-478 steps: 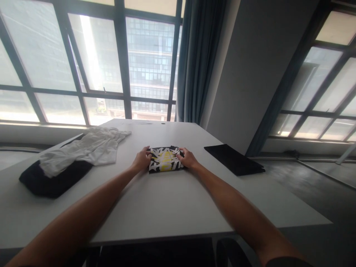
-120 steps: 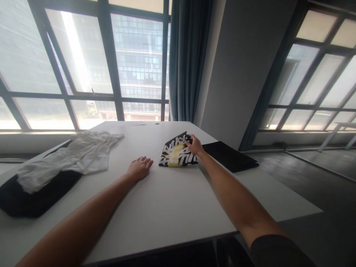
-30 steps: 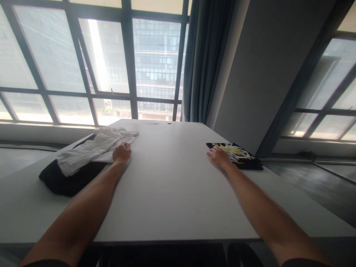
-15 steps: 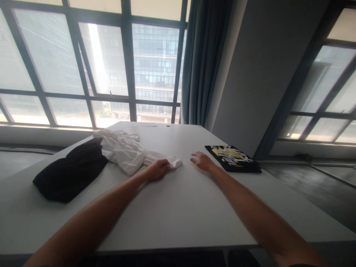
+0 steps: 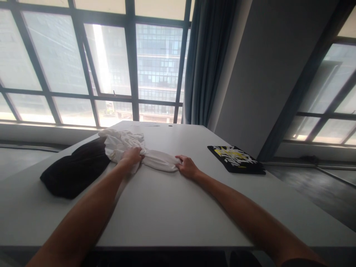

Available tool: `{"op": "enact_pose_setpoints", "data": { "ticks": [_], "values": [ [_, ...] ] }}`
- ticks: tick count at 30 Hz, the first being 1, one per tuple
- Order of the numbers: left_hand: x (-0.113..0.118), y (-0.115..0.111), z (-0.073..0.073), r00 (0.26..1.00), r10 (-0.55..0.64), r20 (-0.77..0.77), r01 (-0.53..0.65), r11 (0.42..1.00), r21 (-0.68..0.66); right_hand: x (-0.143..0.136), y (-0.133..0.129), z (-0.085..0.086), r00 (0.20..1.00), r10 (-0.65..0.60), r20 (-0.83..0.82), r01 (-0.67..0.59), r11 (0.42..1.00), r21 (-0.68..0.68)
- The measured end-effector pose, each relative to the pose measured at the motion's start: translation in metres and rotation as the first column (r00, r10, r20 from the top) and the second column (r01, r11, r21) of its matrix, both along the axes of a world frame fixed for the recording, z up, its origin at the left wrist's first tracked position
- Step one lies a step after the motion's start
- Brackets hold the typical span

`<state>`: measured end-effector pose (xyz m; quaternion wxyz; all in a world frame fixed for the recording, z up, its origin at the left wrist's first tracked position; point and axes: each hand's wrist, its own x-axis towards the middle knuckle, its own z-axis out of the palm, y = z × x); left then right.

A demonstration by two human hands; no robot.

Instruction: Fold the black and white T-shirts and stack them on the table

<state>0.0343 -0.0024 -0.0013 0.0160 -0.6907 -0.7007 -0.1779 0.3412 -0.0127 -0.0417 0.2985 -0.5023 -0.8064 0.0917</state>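
Observation:
A crumpled white garment lies on the white table, with a narrow part like a sleeve stretched out to the right. My right hand pinches the far right end of that narrow part. My left hand is closed on the cloth where the narrow part meets the bunched heap. The bunched part of the garment touches a dark bundle of black cloth on the left. The exact kind of the white garment cannot be made out.
A flat black folded item with a white and yellow print lies on the right side of the white table. A small dark disc sits near the far edge. Windows, a blue curtain and a grey pillar stand beyond.
My left hand has moved left from the garment's narrow end to near the heap. My right hand, open and apart before, has come left and taken hold of the end.

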Motion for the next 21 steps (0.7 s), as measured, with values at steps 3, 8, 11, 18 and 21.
{"op": "enact_pose_setpoints", "data": {
  "ticks": [3,8,11,18,21],
  "values": [
    [-0.005,0.001,0.008,0.998,0.047,0.050,-0.052,0.994,0.099,0.015,0.008,0.009,0.990,-0.111,0.089,0.100,0.988,0.121],
    [-0.033,0.001,0.014,0.848,0.200,0.492,-0.393,0.859,0.329,0.061,0.023,0.023,0.920,-0.363,0.150,0.302,0.897,0.323],
    [-0.061,0.002,0.009,0.568,0.213,0.795,-0.682,0.663,0.309,0.093,0.031,0.022,0.843,-0.518,0.145,0.446,0.824,0.349],
    [-0.113,-0.008,0.021,0.290,0.182,0.939,-0.887,0.420,0.192,0.133,0.045,0.006,0.704,-0.680,0.205,0.630,0.731,0.264],
    [-0.120,-0.020,0.048,0.416,0.120,0.901,-0.887,0.272,0.374,0.133,0.046,0.002,0.693,-0.675,0.255,0.628,0.738,0.246]
  ]
}}
